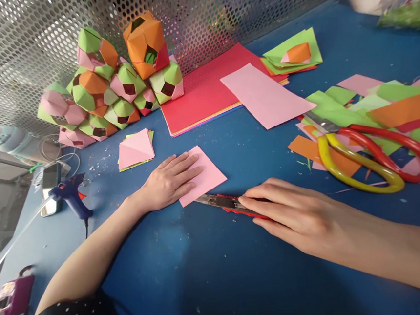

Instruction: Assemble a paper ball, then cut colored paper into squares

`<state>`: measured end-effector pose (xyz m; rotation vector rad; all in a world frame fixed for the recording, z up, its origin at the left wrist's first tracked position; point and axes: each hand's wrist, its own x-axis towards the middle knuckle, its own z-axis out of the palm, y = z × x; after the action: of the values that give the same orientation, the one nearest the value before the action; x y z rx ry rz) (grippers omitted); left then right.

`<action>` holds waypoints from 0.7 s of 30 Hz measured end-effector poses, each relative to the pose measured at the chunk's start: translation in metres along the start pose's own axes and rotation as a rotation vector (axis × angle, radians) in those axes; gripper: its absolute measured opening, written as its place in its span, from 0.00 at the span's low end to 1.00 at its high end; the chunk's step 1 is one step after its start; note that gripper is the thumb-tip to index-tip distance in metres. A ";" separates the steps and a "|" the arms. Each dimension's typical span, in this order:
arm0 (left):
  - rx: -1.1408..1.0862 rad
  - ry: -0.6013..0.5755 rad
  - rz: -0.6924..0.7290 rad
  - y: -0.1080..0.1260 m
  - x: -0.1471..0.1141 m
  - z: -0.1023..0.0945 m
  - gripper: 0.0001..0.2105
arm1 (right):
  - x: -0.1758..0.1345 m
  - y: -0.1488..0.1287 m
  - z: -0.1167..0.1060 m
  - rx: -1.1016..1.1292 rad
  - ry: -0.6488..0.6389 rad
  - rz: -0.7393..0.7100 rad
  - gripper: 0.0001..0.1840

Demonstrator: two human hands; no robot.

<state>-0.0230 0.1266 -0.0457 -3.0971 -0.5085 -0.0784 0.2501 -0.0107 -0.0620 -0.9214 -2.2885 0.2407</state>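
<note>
A folded-looking piece of pink paper [207,171] lies on the blue table [214,284]. Flat on its left part rests my left hand [173,179], fingers stretched out and holding nothing. My right hand [291,209] is closed around a red utility knife [230,203], whose blade tip touches or lies just under the paper's lower edge; which of the two I cannot tell. To the upper left of the left hand sits a small stack of pink and green paper squares [136,149]. Scissors [364,156] with red and yellow handles lie beyond the right hand.
Folded paper modules [116,92] are piled against the perforated metal panel [201,16]. Red sheets [204,94] and a pink rectangle [265,94] lie behind the hands. Paper scraps [385,108] spread at right. A blue glue gun [71,191] and purple power strip [15,307] occupy the left.
</note>
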 end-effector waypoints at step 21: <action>-0.023 -0.013 -0.032 0.001 -0.001 0.002 0.21 | 0.007 -0.003 0.003 0.039 -0.045 0.004 0.15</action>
<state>-0.0236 0.1254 -0.0476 -3.1142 -0.5616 -0.0641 0.2426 -0.0076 -0.0601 -0.9101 -2.3148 0.3092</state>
